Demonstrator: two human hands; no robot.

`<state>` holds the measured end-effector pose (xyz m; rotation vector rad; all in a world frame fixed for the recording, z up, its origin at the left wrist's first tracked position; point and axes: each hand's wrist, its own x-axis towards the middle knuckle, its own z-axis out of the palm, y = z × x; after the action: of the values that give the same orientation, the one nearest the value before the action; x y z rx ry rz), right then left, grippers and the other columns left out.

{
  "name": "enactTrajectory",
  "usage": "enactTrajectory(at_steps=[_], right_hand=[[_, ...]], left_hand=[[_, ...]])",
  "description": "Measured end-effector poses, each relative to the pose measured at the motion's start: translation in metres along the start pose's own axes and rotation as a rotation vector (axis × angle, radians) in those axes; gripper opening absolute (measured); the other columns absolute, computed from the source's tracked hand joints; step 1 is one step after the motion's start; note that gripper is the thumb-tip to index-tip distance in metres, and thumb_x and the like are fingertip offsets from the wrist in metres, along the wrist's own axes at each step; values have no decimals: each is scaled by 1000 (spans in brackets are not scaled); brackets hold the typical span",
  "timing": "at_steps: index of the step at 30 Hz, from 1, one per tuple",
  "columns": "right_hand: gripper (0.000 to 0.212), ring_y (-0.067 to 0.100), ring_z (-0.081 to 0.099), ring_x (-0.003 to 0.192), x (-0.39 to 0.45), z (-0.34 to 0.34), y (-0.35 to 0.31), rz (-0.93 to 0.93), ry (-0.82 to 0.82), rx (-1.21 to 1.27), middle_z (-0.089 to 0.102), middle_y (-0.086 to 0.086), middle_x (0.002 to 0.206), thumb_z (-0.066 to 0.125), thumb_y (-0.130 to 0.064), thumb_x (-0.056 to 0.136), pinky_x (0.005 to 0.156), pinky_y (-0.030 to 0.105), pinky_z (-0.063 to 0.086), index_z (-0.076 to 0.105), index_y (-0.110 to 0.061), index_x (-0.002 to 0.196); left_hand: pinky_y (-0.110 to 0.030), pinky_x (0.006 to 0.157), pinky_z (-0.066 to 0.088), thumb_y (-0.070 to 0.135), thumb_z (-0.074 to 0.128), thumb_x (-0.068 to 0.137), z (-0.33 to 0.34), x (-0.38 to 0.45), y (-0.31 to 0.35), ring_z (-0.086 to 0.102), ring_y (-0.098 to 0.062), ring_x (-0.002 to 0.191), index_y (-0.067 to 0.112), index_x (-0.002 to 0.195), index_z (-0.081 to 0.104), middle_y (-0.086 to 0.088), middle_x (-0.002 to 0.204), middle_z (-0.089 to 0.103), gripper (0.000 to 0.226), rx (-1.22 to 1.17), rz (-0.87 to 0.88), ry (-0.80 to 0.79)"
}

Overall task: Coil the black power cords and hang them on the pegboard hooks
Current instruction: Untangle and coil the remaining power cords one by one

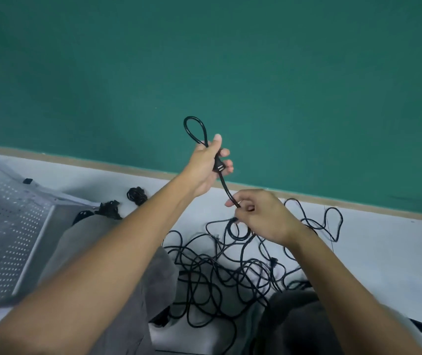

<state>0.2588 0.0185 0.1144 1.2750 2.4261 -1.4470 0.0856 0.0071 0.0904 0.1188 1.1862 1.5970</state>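
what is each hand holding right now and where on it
The left hand grips a black power cord at its plug end, with one small loop above the fist. The right hand pinches the same cord lower down, just above the tangle.

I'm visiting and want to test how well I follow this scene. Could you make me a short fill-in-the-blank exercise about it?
1. The left hand holds the cord's plug and one small ____ of cord above it.
2. The right hand pinches the same cord ____ the left hand.
3. The pile of cords on the floor is ____.
4. The perforated pegboard lies on the person's ____ side.

Missing words: loop; below; tangled; left
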Motion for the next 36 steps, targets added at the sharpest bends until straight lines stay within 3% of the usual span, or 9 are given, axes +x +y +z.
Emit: enactTrajectory(at_steps=[6, 11, 14, 17, 19, 22, 27, 33, 36], right_hand=[[21, 0, 46, 46, 15, -10, 17, 86, -87, 1, 67, -3, 73, 51, -16, 96, 48, 16, 35, 67, -29, 101], [29, 11, 62, 69, 21, -12, 18, 4, -68, -119, 65, -4, 70, 51, -56, 99, 61, 24, 44, 62, -31, 93], [34, 17, 59, 74, 23, -13, 10, -66, -45, -243, 64, -2, 75, 59, -54, 96, 63, 28, 44, 63, -21, 87], [25, 13, 62, 89, 19, -17, 6, -171, 134, -195, 67, -7, 91, 64, -43, 98, 75, 23, 41, 69, -26, 115], [16, 3, 60, 78, 17, -22, 6, -284, 261, -88, 64, -18, 77, 64, -33, 99, 68, 14, 40, 73, -25, 110], [19, 4, 47, 56, 18, -29, 7, -358, 406, 52, 59, -7, 61, 61, -25, 101, 56, 14, 36, 72, -20, 87], [20, -4, 55, 64, 27, -28, 4, -272, 559, 332, 70, -15, 65, 62, -19, 101, 74, 16, 45, 72, -23, 85], [10, -1, 52, 56, 38, -17, 16, -103, 665, 449, 69, -16, 62, 65, -14, 98, 73, 23, 45, 73, -14, 93], [7, 0, 62, 62, 27, -14, 17, -103, 762, 481, 74, -10, 66, 70, -14, 95, 73, 21, 50, 75, -9, 95]], left_hand=[[-24, 49, 54, 21, 48, 110, 12, 36, -15, 57, -10, 44, 13, 90, 41, -2, 65, 47, 23, -5, 41, 130], [-22, 50, 53, 14, 60, 104, 12, 38, 3, 62, -12, 48, 0, 114, 59, -1, 57, 64, 17, 69, 183, 154], [-22, 42, 41, 19, 64, 102, 4, 35, 13, 45, -10, 40, 9, 101, 59, 3, 53, 53, 11, 215, 292, 244], [-23, 41, 39, 27, 60, 104, -9, 23, 11, 40, -13, 36, 8, 94, 54, 4, 51, 47, 22, 503, 379, 267], [-25, 44, 39, 36, 55, 106, -15, 14, 7, 40, -14, 37, 7, 94, 54, 5, 50, 44, 31, 619, 345, 232], [-28, 50, 44, 61, 37, 105, -19, -8, 4, 45, -16, 43, 9, 96, 54, 2, 59, 44, 55, 603, 138, 114], [-30, 62, 51, 80, 14, 95, -21, -40, -12, 53, -17, 54, 10, 101, 57, 0, 65, 50, 83, 705, -55, -132], [-28, 57, 49, 79, 12, 96, -19, -49, -7, 49, -18, 54, 10, 95, 59, 5, 58, 45, 84, 838, -62, -360], [-28, 57, 47, 88, 31, 87, -24, -52, -6, 49, -16, 53, 10, 95, 62, 2, 64, 46, 85, 976, -89, -485]])
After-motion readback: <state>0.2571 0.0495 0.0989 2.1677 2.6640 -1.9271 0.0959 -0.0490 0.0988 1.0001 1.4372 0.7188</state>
